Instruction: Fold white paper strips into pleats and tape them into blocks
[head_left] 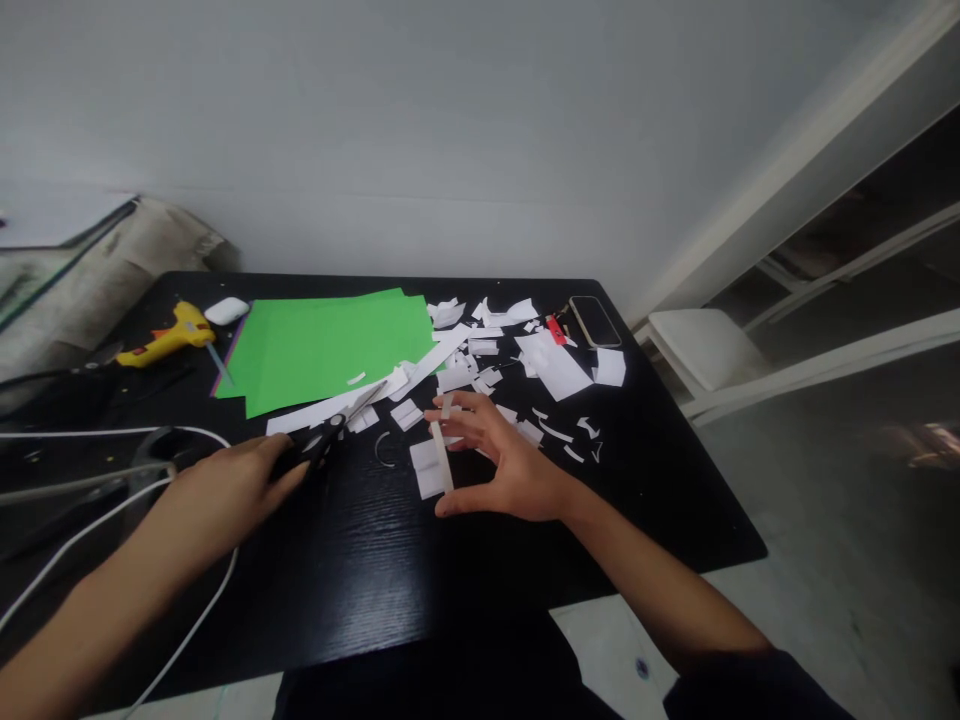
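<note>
One black, glossy tabletop carries all these things, and behind it is a plain grey wall. Bright green, flat rectangular sheets lie overlapped in its far left part. The left hand is before them; its grip is closed around the handles of the scissors. The right hand is near the middle, with the thumb and the fingers standing apart. A long white paper strip lies aslant along the near edge of the green sheets. The yellow plastic glue gun is lying to the left of them. The black-handled metal scissors point away and to the right, their blades over the long strip. A dark-faced rectangular phone lies at the far right corner. Many white, irregular paper scraps are scattered between phone and scissors. The narrow, pale curved band spans the gap of the right grip; whether it is firmly pinched, I cannot tell.
</note>
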